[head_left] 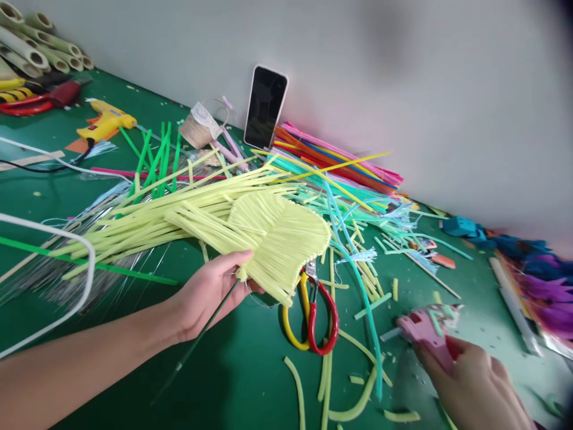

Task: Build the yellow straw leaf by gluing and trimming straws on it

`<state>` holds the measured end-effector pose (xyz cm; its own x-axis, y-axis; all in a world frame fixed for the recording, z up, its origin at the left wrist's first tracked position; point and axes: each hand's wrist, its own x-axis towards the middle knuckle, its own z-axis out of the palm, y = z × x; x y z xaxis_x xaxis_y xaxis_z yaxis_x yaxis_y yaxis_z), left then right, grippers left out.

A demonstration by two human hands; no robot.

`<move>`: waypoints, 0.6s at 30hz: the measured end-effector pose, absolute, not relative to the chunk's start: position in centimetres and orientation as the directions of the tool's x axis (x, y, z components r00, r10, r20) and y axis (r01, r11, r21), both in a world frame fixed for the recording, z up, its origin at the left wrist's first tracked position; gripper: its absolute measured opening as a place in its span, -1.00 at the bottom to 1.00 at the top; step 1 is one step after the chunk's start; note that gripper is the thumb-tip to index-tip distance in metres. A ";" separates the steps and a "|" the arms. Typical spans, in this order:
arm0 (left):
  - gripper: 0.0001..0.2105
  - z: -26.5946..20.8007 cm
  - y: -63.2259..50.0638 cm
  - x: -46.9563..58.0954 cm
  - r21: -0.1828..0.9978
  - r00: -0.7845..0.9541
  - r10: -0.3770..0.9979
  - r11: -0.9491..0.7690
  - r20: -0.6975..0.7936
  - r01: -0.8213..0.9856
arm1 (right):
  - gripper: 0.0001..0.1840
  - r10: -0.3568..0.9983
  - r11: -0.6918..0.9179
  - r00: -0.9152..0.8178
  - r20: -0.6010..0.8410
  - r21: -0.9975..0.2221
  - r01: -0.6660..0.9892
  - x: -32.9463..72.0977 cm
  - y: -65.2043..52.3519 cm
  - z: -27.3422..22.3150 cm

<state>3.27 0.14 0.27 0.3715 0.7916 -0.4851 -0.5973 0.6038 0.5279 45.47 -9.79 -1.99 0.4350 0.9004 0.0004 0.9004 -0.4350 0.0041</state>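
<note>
"What are you working at?"
"Your green desk [255, 382]. Over its middle, your left hand [215, 292] pinches the yellow-green leaf shape [286, 236] near its base."
"Anything close by it?"
"Red-and-yellow scissors [312, 322], partly hidden behind its lower edge."
"And your right hand [477, 376]?"
"You grip a pink glue gun [427, 331] with it, well apart from the leaf shape."

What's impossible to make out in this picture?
In the head view:
Scissors: blades mostly hidden by the pale yellow leaf shape.
Left hand: fingers partly hidden behind that shape.
Purple pieces: blurred, cut off by the right edge.
Pale tubes: cut off by the left edge.
</note>
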 end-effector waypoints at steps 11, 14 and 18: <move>-0.49 0.7 -0.4 3.3 0.605 0.307 0.798 0.596 -0.519 -0.528 | -0.57 0.947 -0.294 0.066 -0.314 -0.768 0.570 26.1 -6.0 4.0; -0.45 0.2 -0.4 3.2 0.612 0.313 0.806 0.587 -0.502 -0.530 | -0.51 0.910 -0.395 0.033 -0.414 -0.837 0.379 24.4 -5.1 3.1; -0.43 -0.2 -0.5 3.1 0.616 0.324 0.808 0.586 -0.492 -0.526 | -0.53 0.876 -0.442 -0.044 -0.480 -0.837 0.323 24.1 -4.8 2.7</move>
